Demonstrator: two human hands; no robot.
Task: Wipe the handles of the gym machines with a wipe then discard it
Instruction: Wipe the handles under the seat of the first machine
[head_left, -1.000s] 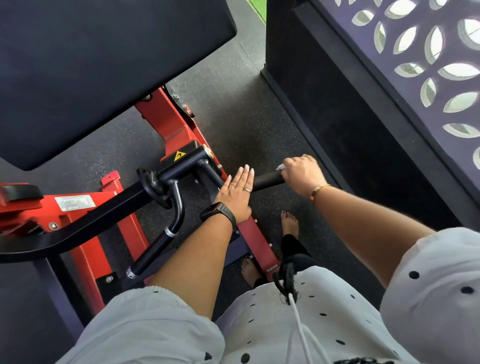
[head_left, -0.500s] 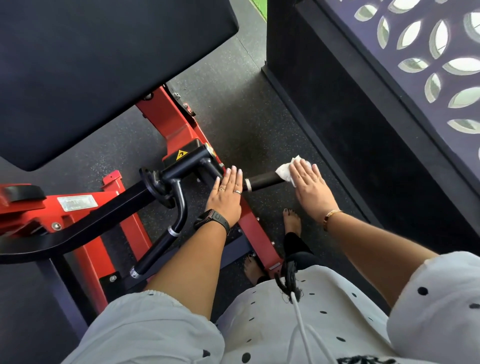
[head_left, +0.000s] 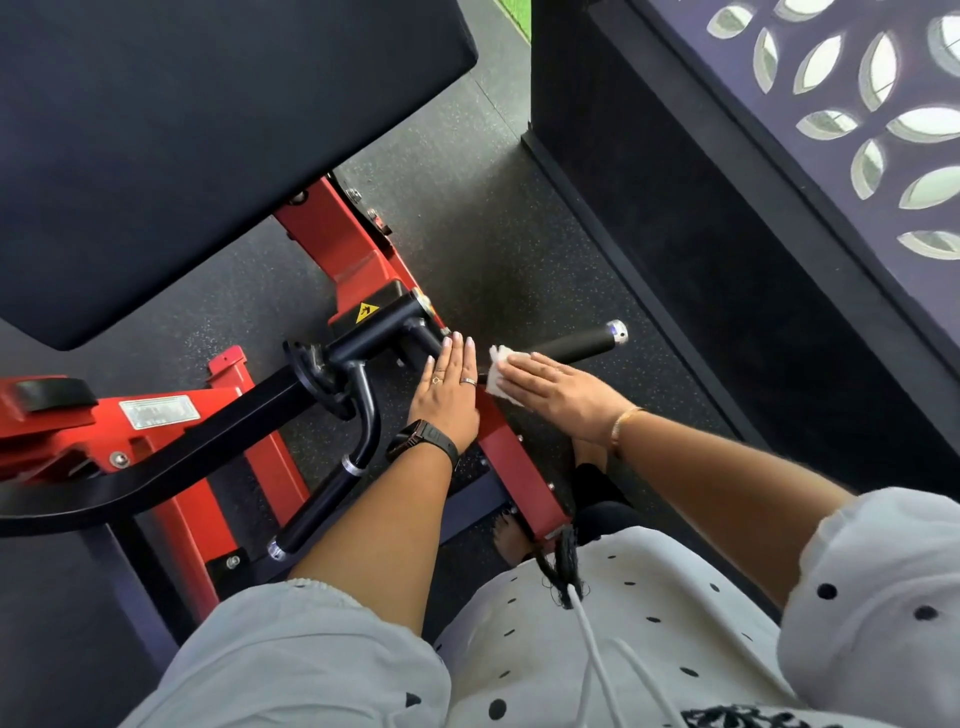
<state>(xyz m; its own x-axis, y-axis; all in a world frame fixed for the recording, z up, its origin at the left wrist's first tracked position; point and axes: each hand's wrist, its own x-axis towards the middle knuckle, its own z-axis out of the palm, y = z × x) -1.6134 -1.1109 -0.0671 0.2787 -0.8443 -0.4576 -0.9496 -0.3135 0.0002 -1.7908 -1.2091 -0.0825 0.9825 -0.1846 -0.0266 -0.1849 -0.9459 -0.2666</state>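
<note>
A large black padded rest (head_left: 208, 130) fills the upper left, above a red gym machine frame (head_left: 337, 244) standing on speckled dark flooring (head_left: 493, 234). A black grip handle (head_left: 576, 343) sticks out to the right from the frame. The left hand (head_left: 447, 395) lies flat at the handle's inner end, fingers straight, grasping nothing. The right hand (head_left: 556, 389), fingers also straight and unclenched, presses a small white wipe (head_left: 501, 376) against the handle's inner part.

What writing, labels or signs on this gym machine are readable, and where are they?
No words can be read.
Yellow warning sticker on the black block: symbol only, no legible letters.
Silver plate on the red frame: print too blurred to read.
</note>
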